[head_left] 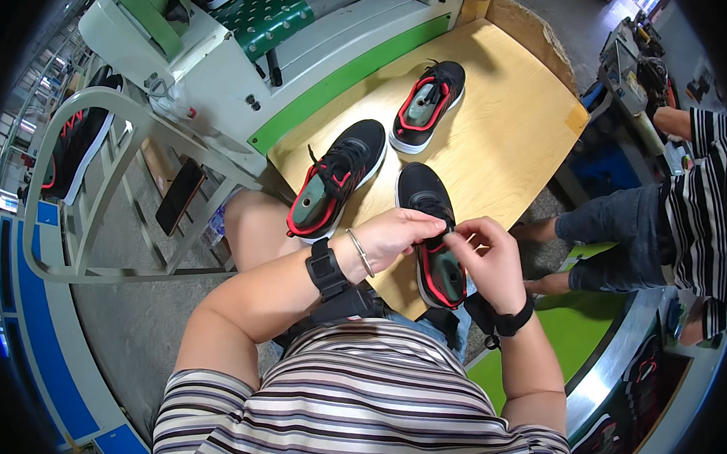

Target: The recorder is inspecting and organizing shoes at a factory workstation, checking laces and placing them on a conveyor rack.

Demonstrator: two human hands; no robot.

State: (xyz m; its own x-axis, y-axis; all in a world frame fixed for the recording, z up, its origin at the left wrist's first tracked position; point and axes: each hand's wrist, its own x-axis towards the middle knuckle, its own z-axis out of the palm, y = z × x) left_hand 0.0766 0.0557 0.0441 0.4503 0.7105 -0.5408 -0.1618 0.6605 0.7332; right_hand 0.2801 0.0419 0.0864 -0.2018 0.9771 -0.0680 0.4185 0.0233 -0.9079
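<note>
A black sneaker (421,185) with a red-lined collar and white sole lies on the wooden tabletop, its toe pointing away from me. A green shoe last (445,274) fills its opening. My left hand (384,238) comes over the laces from the left, thumb and fingers pinched on the shoelace. From the right, my right hand (495,262) pinches at the same lacing, its fingertips close to the left ones. The thin lace between the fingers is mostly hidden. Two matching sneakers, one at the left (352,152) and one farther back (448,81), also hold green lasts.
The light wooden tabletop (520,90) adjoins a white and green machine (307,59) with a studded green belt. At the left is a grey metal rack (97,267) with a phone (181,194) and another shoe (84,150). A person in stripes (695,204) is at the right.
</note>
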